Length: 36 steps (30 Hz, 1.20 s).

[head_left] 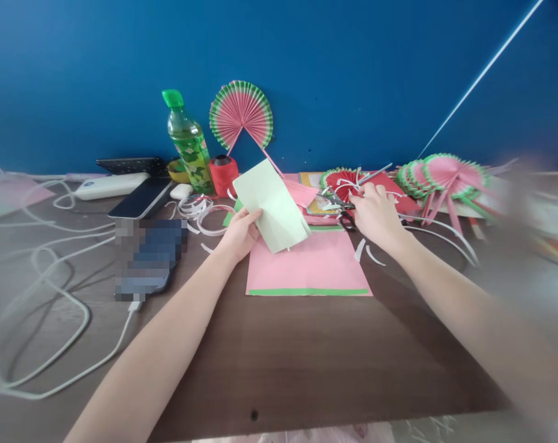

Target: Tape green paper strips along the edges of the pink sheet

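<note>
My left hand (242,234) grips a pale green folded sheet of paper (272,206) by its left edge, with the thumb on top. Tilted, the sheet is held above a pink sheet of paper (306,271) that has green strips along its near and far edges. My right hand (376,211) is farther back on the right, its fingers bent down over a pair of scissors (347,220) with dark handles. Its fingertips are partly hidden among white paper scraps (347,184). Behind that hand lies a red pleated paper fan (338,178).
A pink and green round fan (242,114) leans on the blue wall. Left of it stand a green-capped bottle (189,147) and a red spool (223,176). A phone (152,258) with a white cable (122,344) lies left. More pleated fans (449,175) are at right.
</note>
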Tool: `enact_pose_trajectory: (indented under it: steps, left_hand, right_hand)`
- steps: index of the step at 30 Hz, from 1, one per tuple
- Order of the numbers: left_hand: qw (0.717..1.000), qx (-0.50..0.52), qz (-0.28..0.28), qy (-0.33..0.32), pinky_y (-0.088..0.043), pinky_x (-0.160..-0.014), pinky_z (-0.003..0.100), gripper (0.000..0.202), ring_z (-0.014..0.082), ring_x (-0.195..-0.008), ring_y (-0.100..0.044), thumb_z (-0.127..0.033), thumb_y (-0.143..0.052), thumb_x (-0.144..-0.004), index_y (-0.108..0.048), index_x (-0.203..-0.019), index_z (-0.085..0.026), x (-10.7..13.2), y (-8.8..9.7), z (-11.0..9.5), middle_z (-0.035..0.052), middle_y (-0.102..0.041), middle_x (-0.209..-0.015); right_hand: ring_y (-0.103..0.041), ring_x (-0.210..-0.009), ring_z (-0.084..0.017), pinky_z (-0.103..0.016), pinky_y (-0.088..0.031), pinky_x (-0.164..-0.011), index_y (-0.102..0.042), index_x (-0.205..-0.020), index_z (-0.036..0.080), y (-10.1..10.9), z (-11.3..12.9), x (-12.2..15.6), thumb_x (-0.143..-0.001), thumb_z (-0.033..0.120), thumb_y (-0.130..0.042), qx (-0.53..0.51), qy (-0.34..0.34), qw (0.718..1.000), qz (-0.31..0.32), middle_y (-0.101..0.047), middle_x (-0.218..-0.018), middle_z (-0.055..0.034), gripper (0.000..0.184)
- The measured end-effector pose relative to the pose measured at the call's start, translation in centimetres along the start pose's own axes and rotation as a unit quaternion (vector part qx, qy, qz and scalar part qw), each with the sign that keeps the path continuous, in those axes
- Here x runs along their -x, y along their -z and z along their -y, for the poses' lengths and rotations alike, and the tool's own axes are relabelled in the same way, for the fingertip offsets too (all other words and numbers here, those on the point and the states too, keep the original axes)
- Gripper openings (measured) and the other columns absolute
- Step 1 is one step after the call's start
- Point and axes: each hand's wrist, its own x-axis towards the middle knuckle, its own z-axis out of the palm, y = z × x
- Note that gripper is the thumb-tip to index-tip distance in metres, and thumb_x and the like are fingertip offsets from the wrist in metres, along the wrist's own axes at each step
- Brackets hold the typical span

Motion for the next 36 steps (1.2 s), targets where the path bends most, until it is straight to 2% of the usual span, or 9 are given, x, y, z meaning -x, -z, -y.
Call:
enact_pose_trajectory:
  steps: [3,4,7,9,16,24,28,32,36]
  left_hand:
    - [1.0,-0.003,0.003,-0.002,-0.05,-0.092,0.035,0.014,0.019,-0.092,-0.066,-0.006,-0.057,-0.073,-0.063,-0.082,-0.015,0.0,0.0,0.1,0.005,-0.072,-0.085]
    - [1.0,-0.005,0.006,-0.003,-0.05,-0.092,0.036,0.014,0.0196,-0.093,-0.066,-0.006,-0.057,-0.073,-0.063,-0.082,-0.015,0.0,0.1,0.1,0.0054,-0.072,-0.085]
    - [1.0,-0.017,0.018,-0.004,-0.049,-0.092,0.037,0.014,0.021,-0.094,-0.066,-0.009,-0.061,-0.071,-0.063,-0.083,-0.015,0.1,0.0,0.1,0.006,-0.072,-0.086]
    - [0.999,-0.026,0.03,-0.001,-0.049,-0.092,0.037,0.015,0.021,-0.094,-0.066,-0.009,-0.063,-0.069,-0.063,-0.083,-0.015,0.2,0.0,0.1,0.0058,-0.072,-0.086]
    - [0.998,-0.038,0.046,0.006,-0.049,-0.091,0.038,0.016,0.0211,-0.09,-0.067,-0.008,-0.063,-0.069,-0.062,-0.083,-0.014,0.2,0.0,0.2,0.006,-0.072,-0.081]
    - [1.0,-0.001,-0.016,-0.004,-0.05,-0.091,0.035,0.011,0.0191,-0.094,-0.065,-0.009,-0.056,-0.075,-0.06,-0.083,-0.015,-0.1,0.0,0.0,0.006,-0.071,-0.088]
    - [0.997,0.015,-0.071,0.014,-0.051,-0.088,0.034,0.018,0.0185,-0.098,-0.063,-0.013,-0.046,-0.079,-0.059,-0.092,-0.018,-0.8,-0.2,-0.4,0.0047,-0.071,-0.092]
    - [0.995,-0.062,-0.083,0.002,-0.049,-0.087,0.032,0.02,0.0163,-0.099,-0.062,-0.018,-0.043,-0.081,-0.057,-0.094,-0.022,-1.8,-0.4,-0.6,0.0049,-0.068,-0.097]
    - [0.978,-0.197,-0.063,-0.018,-0.044,-0.087,0.032,0.01,0.0193,-0.09,-0.062,-0.012,-0.055,-0.071,-0.058,-0.073,-0.021,-1.2,-0.5,-0.7,0.0032,-0.066,-0.082]
  right_hand:
    - [-0.05,-0.097,-0.031,-0.045,-0.038,-0.083,-0.067,-0.087,0.013,0.1,1.4,-0.1,-0.084,0.023,-0.042,-0.14,0.002,0.99,0.025,-0.058,-0.096,-0.0167,0.027]
    - [-0.053,-0.091,-0.027,-0.041,-0.039,-0.082,-0.067,-0.085,0.013,0.3,2.0,-0.2,-0.085,0.026,-0.043,-0.223,0.0,0.973,0.05,-0.06,-0.092,-0.0142,0.027]
    - [-0.057,-0.08,-0.02,-0.032,-0.042,-0.075,-0.063,-0.084,0.017,0.5,4.2,0.1,-0.084,0.042,-0.046,-0.443,0.026,0.88,0.171,-0.064,-0.084,-0.0062,0.031]
    - [-0.055,-0.074,-0.017,-0.03,-0.04,-0.072,-0.06,-0.076,0.016,0.4,5.2,0.4,-0.08,0.043,-0.051,-0.478,0.015,0.859,0.18,-0.062,-0.077,-0.0035,0.029]
    - [-0.049,-0.063,-0.014,-0.027,-0.037,-0.065,-0.055,-0.063,0.017,0.1,5.4,0.8,-0.079,0.035,-0.051,-0.478,0.042,0.859,0.179,-0.054,-0.064,-0.0003,0.024]
    - [-0.055,-0.065,-0.015,-0.028,-0.04,-0.069,-0.059,-0.065,0.017,-0.2,3.7,0.4,-0.078,0.035,-0.051,-0.473,0.031,0.862,0.181,-0.06,-0.062,-0.0011,0.024]
    - [-0.055,-0.065,-0.015,-0.028,-0.042,-0.066,-0.062,-0.075,0.017,-0.3,3.5,0.3,-0.076,0.035,-0.055,-0.479,0.043,0.847,0.225,-0.062,-0.065,-0.0014,0.02]
    - [-0.056,-0.064,-0.014,-0.026,-0.042,-0.063,-0.066,-0.087,0.015,0.2,3.9,0.4,-0.076,0.029,-0.054,-0.465,0.081,0.833,0.289,-0.063,-0.066,-0.0018,0.021]
    - [-0.055,-0.063,-0.013,-0.025,-0.042,-0.061,-0.069,-0.09,0.014,0.6,4.8,0.9,-0.078,0.026,-0.053,-0.443,0.117,0.828,0.323,-0.066,-0.073,-0.0036,0.023]
